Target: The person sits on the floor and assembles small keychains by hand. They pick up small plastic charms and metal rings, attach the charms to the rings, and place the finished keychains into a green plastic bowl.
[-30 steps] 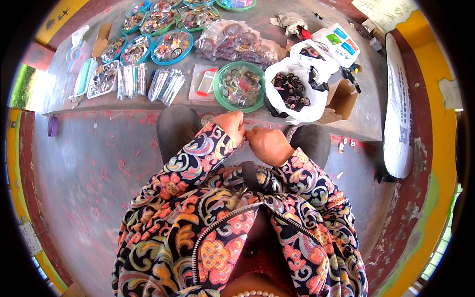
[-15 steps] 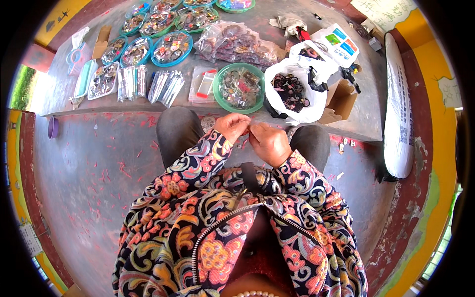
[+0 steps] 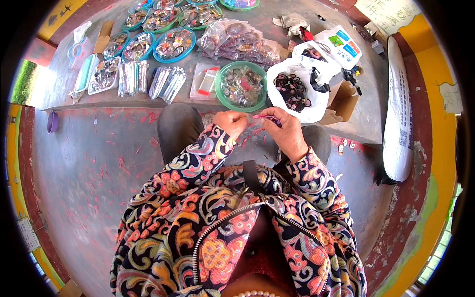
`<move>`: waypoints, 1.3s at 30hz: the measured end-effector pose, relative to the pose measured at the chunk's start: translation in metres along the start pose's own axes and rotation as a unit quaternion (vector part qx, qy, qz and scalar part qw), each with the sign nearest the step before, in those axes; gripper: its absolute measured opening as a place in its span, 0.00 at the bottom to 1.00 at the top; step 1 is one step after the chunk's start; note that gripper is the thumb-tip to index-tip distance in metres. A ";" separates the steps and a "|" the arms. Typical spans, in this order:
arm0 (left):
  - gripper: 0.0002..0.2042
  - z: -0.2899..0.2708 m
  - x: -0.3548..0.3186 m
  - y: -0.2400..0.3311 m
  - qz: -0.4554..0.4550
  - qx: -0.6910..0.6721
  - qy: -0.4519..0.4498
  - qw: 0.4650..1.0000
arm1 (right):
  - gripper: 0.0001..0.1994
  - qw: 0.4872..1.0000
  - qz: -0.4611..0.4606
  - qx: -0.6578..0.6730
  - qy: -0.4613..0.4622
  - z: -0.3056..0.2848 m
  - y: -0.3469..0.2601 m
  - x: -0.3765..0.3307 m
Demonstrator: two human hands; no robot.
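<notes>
Several baskets (image 3: 239,8) are cut off above. The fingers of the left hand (image 3: 230,123) curl together, any contents hidden; those of the right hand (image 3: 288,134) clamp a partly covered pink-and-purple band (image 3: 269,118) near the counter (image 3: 368,109). Red scraps (image 3: 121,166) litter the grey floor (image 3: 84,178); a yellow wall (image 3: 437,143) curves at right.

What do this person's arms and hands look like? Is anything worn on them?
The left hand and right hand are bare, without gloves. The left sleeve and right sleeve are long, reaching about the wrists, in dark fabric patterned with coral-pink flowers and curling swirls of orange, cream and pale blue-grey.
</notes>
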State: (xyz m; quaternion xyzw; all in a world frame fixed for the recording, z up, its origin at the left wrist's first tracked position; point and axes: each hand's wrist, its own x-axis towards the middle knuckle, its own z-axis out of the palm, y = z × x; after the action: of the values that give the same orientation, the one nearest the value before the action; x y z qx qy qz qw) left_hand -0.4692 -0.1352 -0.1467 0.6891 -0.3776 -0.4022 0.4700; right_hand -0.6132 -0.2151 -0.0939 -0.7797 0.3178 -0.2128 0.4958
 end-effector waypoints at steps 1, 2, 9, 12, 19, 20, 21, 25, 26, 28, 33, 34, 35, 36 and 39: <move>0.09 0.000 0.000 0.001 -0.019 0.015 -0.014 1.000 | 0.06 1.000 0.004 -0.018 -0.003 -0.002 0.000 0.002; 0.09 0.002 0.001 -0.002 0.001 0.017 -0.008 1.000 | 0.06 0.999 0.006 -0.037 -0.006 -0.002 0.000 0.002; 0.10 0.009 -0.007 0.015 0.009 0.045 -0.009 0.999 | 0.06 0.973 0.157 0.167 -0.022 0.003 -0.012 0.003; 0.10 0.003 -0.007 0.017 -0.027 0.025 -0.060 0.998 | 0.07 0.934 0.201 0.295 -0.011 0.004 0.003 0.003; 0.12 0.008 -0.003 0.006 0.011 -0.043 -0.029 0.999 | 0.07 0.987 0.088 0.134 0.030 0.010 0.016 0.000; 0.12 0.009 -0.001 0.002 0.010 -0.056 -0.027 0.998 | 0.07 0.995 0.009 0.086 0.044 0.013 0.018 0.000; 0.12 0.010 0.001 -0.002 0.010 -0.069 -0.025 0.997 | 0.07 0.998 -0.049 0.001 0.050 0.012 0.017 0.000; 0.09 0.008 0.004 -0.010 -0.024 -0.017 -0.031 0.999 | 0.04 0.938 -0.213 -0.264 0.068 0.009 0.008 -0.003; 0.09 0.008 0.005 -0.010 -0.037 -0.025 -0.034 0.998 | 0.04 0.918 -0.235 -0.312 0.072 0.009 0.006 -0.005; 0.09 0.008 0.004 -0.009 -0.031 -0.008 -0.032 0.999 | 0.03 0.895 -0.253 -0.363 0.046 0.009 0.007 -0.006; 0.10 0.008 0.003 -0.005 0.000 0.049 -0.046 0.998 | 0.03 0.874 -0.273 -0.400 0.036 0.013 0.012 -0.006; 0.10 0.009 0.002 -0.005 -0.004 0.061 -0.049 0.997 | 0.03 0.868 -0.278 -0.411 0.033 0.014 0.015 -0.005; 0.10 0.010 0.000 -0.001 -0.010 0.073 -0.052 0.996 | 0.03 0.862 -0.283 -0.420 0.030 0.015 0.015 -0.005; 0.10 0.011 -0.002 0.001 -0.015 0.086 -0.055 0.995 | 0.03 0.863 -0.275 -0.423 0.027 0.015 0.015 -0.005; 0.09 0.014 0.001 -0.009 0.054 0.105 -0.053 0.992 | 0.03 0.868 -0.255 -0.426 0.019 0.016 0.015 -0.005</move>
State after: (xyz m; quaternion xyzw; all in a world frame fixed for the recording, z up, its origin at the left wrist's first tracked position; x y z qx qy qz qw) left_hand -0.4802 -0.1381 -0.1584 0.6908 -0.4786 -0.3707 0.3954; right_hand -0.6107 -0.2065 -0.1145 -0.9647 0.1769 -0.1912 0.0380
